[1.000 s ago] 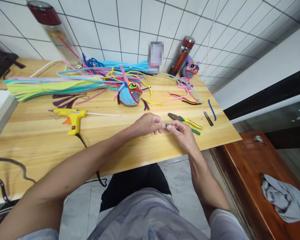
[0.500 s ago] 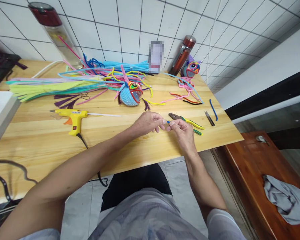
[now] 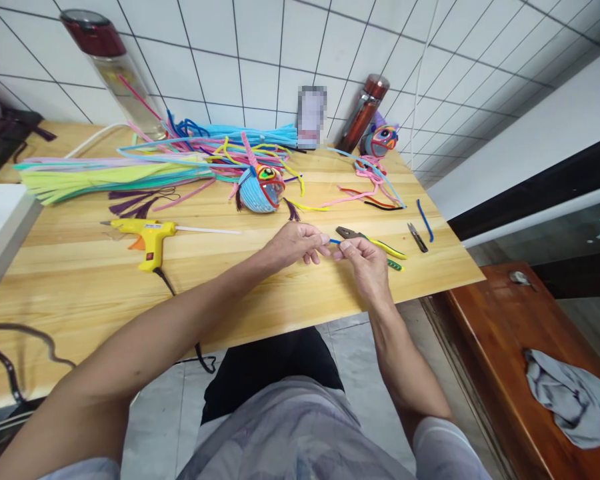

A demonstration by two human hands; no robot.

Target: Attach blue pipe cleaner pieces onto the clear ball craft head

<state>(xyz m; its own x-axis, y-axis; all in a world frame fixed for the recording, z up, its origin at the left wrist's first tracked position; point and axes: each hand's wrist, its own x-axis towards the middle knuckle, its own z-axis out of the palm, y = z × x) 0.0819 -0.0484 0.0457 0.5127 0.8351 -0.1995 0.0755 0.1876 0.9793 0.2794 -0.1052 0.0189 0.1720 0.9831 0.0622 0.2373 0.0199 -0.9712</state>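
evidently, a blue strip is bridging the left hand and right hand, each grip pinching it; pinching lightly is probably preventing kinks, while pliers are lying just beyond on the surface.

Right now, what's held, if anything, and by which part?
Blue strip, pinched by left hand and right hand either side of a short visible stretch; ends hidden.

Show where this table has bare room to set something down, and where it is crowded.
The table is bare between the white box, yellow glue gun and left forearm, and between that and the right forearm. It is crowded along the tiled wall, where fuzzy stems lie heaped, and beside the right hand, around the pliers.
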